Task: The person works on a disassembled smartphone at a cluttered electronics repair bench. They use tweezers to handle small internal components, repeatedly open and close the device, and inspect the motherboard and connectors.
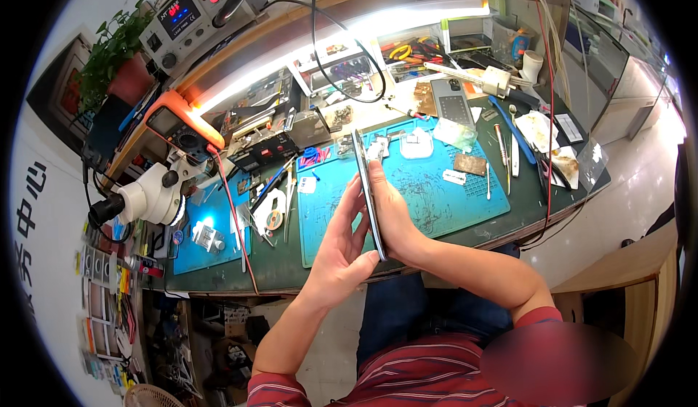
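Observation:
A thin dark smartphone (368, 197) stands nearly edge-on above the blue work mat, its long side running away from me. My left hand (345, 236) supports it from the left, fingers along that face and thumb by the near end. Against the opposite face lies the palm of my right hand (391, 210), fingers pointing away from me. The phone is pressed between both hands, and its two broad faces are mostly hidden. Beneath the hands spreads the blue mat (451, 203), with a clear plastic box (416, 144) beyond them.
A microscope (149, 194) and an orange multimeter (182, 127) are at the left. Pliers, tweezers and screwdrivers lie around, with a blue tool (512, 130) at the right. A grey phone back (452, 101) rests behind the mat. A red cable (236, 221) hangs over the left side.

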### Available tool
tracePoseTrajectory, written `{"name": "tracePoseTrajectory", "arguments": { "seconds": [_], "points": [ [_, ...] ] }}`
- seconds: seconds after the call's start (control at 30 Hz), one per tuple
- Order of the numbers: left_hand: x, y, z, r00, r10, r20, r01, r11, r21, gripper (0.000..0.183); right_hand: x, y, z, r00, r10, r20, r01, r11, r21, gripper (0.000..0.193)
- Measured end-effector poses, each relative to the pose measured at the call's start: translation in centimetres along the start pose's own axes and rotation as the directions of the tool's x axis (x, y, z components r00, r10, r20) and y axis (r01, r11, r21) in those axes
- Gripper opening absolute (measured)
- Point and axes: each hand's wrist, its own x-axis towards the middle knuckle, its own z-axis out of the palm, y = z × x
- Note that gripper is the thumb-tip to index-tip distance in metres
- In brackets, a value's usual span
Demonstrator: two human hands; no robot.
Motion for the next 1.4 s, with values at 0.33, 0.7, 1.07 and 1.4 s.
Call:
{"name": "tracePoseTrajectory", "arguments": {
  "seconds": [0.33, 0.7, 1.07, 1.4],
  "points": [
    [0.3, -0.1, 0.3, 0.998, -0.023, -0.056, 0.020, 0.998, -0.056, 0.097, -0.5, -0.6, 0.1, 1.000, 0.025, 0.019, -0.025, 1.000, 0.003, 0.057],
    [0.5, -0.3, -0.3, 0.991, -0.067, -0.112, 0.062, 0.997, -0.043, 0.090, 0.9, 1.8, -0.7, 0.994, -0.106, 0.008, 0.106, 0.989, -0.098, 0.058],
    [1.5, 1.3, -0.6, 0.979, -0.071, -0.190, 0.066, 0.997, -0.033, 0.089, 0.1, 0.7, -0.5, 0.985, -0.068, 0.158, 0.085, 0.991, -0.103, 0.058],
    [1.1, 0.0, -0.4, 0.974, 0.074, -0.212, -0.018, 0.967, 0.253, 0.088, -1.9, -1.3, 0.5, 0.973, 0.131, 0.191, -0.132, 0.991, -0.004, 0.055]
  ]
}}
